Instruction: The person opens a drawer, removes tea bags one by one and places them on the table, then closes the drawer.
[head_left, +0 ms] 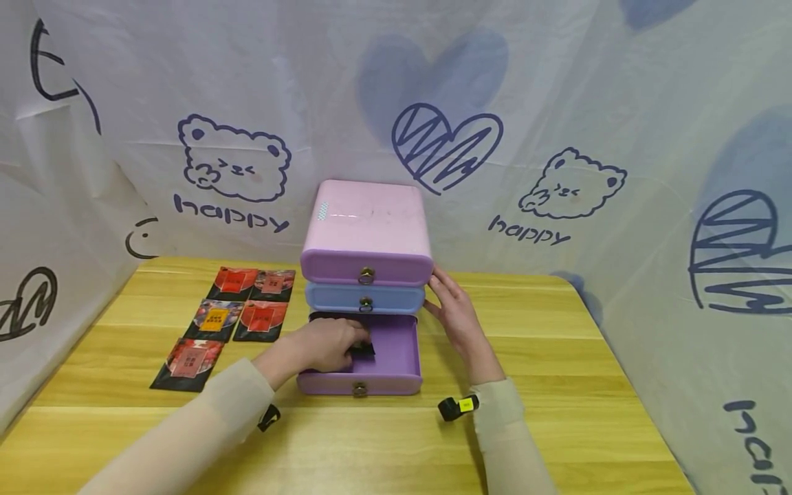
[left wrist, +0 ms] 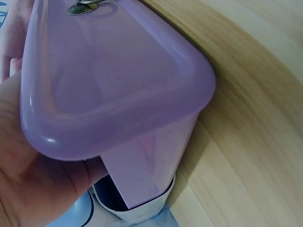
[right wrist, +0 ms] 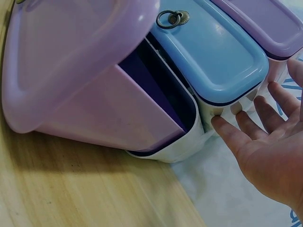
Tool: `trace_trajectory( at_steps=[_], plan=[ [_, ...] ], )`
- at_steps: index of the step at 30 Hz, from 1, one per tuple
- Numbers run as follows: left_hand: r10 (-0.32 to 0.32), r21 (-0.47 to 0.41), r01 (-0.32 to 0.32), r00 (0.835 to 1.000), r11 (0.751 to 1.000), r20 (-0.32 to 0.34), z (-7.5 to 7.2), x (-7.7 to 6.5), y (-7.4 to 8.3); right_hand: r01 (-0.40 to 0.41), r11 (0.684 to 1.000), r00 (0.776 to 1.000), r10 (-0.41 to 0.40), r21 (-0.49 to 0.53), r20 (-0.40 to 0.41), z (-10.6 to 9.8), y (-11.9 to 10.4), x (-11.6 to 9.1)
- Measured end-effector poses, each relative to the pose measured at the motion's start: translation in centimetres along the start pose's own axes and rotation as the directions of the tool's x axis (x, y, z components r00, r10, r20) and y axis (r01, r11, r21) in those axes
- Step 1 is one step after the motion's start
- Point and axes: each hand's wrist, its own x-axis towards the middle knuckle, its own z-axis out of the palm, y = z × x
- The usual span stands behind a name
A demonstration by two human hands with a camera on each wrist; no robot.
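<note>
A small desktop drawer unit stands with its bottom purple drawer pulled out. My left hand reaches down into that drawer, its fingers curled at a dark packet of which only a corner shows. In the left wrist view the drawer front hides those fingertips. My right hand rests its outstretched fingertips against the unit's right side, beside the closed blue drawer. The upper purple drawer is closed as well.
Several black and red packets lie flat in two columns on the wooden table, left of the unit. A white cloth with printed drawings hangs behind. Wrist cameras are worn on both arms.
</note>
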Motion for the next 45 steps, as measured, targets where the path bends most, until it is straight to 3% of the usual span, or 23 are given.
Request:
trace_trajectory(
  at_steps=[19, 32, 38, 45],
  plan=[
    [0.039, -0.078, -0.05, 0.989, 0.996, -0.139, 0.0, -1.2, -0.6, -0.003, 1.0, 1.0, 0.002, -0.021, -0.013, 0.0, 0.1, 0.1],
    [-0.004, -0.13, -0.023, 0.978, 0.991, -0.207, -1.1, -2.8, -0.6, -0.007, 1.0, 1.0, 0.007, -0.021, -0.013, 0.0, 0.0, 0.0],
    [-0.053, -0.158, 0.017, 0.972, 0.987, -0.229, -1.5, -3.7, -0.9, -0.006, 1.0, 1.0, 0.006, -0.029, -0.017, 0.0, 0.0, 0.0],
    [-0.104, -0.188, 0.05, 0.951, 0.981, -0.29, -2.2, -4.8, -1.3, -0.003, 1.0, 1.0, 0.002, -0.029, -0.006, 0.0, 0.0, 0.0]
  ],
)
